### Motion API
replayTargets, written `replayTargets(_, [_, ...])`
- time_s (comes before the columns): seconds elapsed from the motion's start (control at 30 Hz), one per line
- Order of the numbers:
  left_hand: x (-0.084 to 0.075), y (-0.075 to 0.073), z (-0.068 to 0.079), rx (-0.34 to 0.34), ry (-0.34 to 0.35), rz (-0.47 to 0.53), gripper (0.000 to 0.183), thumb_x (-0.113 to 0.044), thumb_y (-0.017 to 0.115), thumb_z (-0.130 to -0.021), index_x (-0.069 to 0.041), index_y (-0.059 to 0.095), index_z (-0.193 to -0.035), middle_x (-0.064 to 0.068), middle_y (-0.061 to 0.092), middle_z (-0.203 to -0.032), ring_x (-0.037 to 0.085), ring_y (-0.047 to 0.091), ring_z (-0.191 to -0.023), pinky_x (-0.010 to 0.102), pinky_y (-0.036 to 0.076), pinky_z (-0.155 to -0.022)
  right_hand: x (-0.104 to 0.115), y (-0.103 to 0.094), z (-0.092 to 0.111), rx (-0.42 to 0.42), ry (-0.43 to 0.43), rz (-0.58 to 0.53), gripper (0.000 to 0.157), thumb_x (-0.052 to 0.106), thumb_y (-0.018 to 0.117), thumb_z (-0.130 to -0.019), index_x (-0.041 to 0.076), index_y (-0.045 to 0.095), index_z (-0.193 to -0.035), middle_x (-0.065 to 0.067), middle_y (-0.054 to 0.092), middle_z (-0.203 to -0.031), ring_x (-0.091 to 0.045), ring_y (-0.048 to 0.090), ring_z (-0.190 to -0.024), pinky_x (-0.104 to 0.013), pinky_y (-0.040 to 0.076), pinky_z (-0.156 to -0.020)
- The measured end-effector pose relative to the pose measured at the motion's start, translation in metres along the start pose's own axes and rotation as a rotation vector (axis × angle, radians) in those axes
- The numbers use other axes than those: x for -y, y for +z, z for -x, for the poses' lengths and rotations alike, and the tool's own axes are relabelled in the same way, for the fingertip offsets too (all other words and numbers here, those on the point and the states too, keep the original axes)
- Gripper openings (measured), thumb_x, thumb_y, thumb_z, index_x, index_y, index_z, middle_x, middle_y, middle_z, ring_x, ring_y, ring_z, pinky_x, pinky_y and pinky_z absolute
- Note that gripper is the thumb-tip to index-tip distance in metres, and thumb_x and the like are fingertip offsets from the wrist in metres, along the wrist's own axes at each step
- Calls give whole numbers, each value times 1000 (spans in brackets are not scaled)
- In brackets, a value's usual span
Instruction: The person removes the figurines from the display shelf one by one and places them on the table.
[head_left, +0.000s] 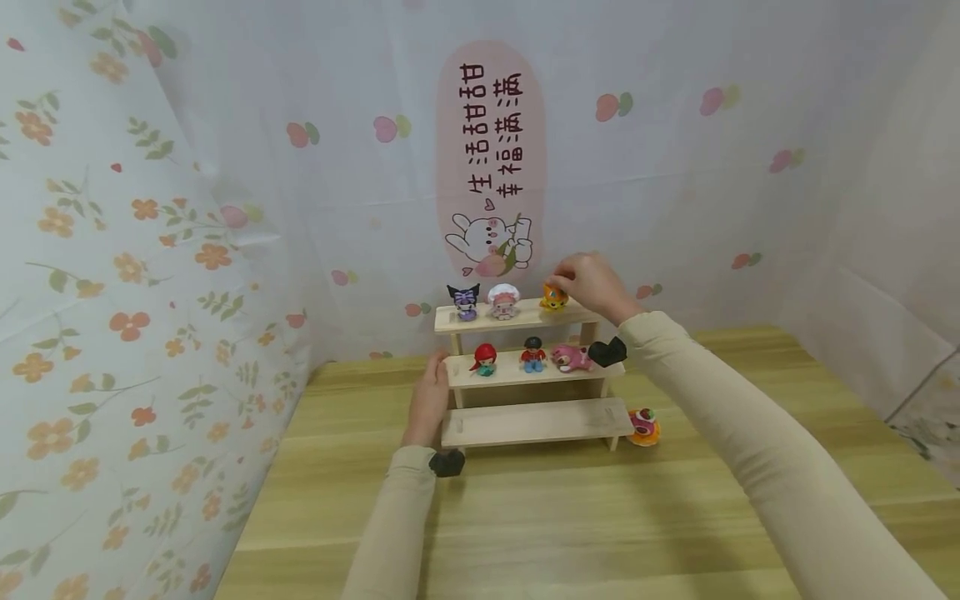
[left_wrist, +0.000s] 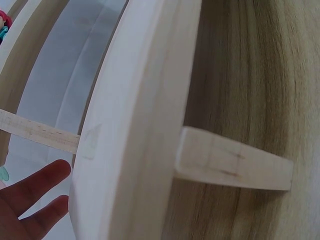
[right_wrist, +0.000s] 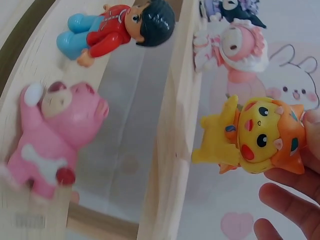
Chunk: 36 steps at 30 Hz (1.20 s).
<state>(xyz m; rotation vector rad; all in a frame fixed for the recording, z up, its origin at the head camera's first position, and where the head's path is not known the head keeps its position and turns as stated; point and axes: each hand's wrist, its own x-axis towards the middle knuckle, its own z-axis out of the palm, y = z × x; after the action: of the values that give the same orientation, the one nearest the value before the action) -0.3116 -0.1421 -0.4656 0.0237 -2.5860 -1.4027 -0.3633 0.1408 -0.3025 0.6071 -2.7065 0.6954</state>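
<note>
Yellow figurine (right_wrist: 250, 135) within the right hand's (head_left: 596, 286) grasp high on the toy-lined rack (head_left: 536, 422), left hand (head_left: 428, 400) straight-fingered alongside

shelf (head_left: 536, 423): smooth matt wood | yellow figurine (right_wrist: 261, 131): glossy plastic | sleeve (head_left: 757, 442): cloth

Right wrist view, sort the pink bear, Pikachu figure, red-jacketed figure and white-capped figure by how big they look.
1. Pink bear
2. Pikachu figure and red-jacketed figure, too alike to rank
3. White-capped figure

A yellow Pikachu figurine (right_wrist: 250, 137) in an orange hood is upright on the top tier of a pale wooden three-tier display stand (head_left: 536, 422).
</note>
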Motion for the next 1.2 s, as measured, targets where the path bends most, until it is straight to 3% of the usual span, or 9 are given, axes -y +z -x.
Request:
replayTargets(0.33, [-1,-2,-7,-9,7,-37,41,-31,31,-105,-16,43,-140,17,52,-139,39,56,-117,55,42,-96,-24,-26,25,-23,62,-21,20,21,61,-94,4,71,-93,-13,69,-88,-28,62,-82,-46,48,-76])
replayTargets(0.47, [-2,-4,-6,0,3,-19,41,-30,31,-105,-16,43,-141,16,50,-140,38,53,-121,54,41,-99,-35,-33,40,-45,67,-19,20,19,62,-94,3,72,-91,-13,69,-86,-25,60,-75,-42,47,-69])
replayTargets(0.7, [-3,-2,1,11,-23,-27,41,-31,30,-104,-15,44,-140,17,52,-139,38,54,-120,55,42,-97,-55,-39,65,-44,95,-39,23,21,61,-94,1,72,-93,-16,68,-90,-27,60,-79,-42,47,-71])
replayTargets(0.93, [0,-2,0,16,-14,-27,42,-32,28,-105,-15,43,-140,18,51,-138,39,53,-120,55,42,-96,-73,-41,87,-45,124,-73,24,20,59,-95,-1,71,-96,-19,67,-95,-31,60,-84,-45,47,-74])
replayTargets(1.2, [-2,-3,1,28,-12,-11,41,-30,29,-105,-15,43,-140,18,51,-138,37,53,-119,54,41,-97,-94,-33,113,-46,155,-34,24,22,60,-95,2,72,-90,-12,68,-83,-22,56,-70,-36,44,-65])
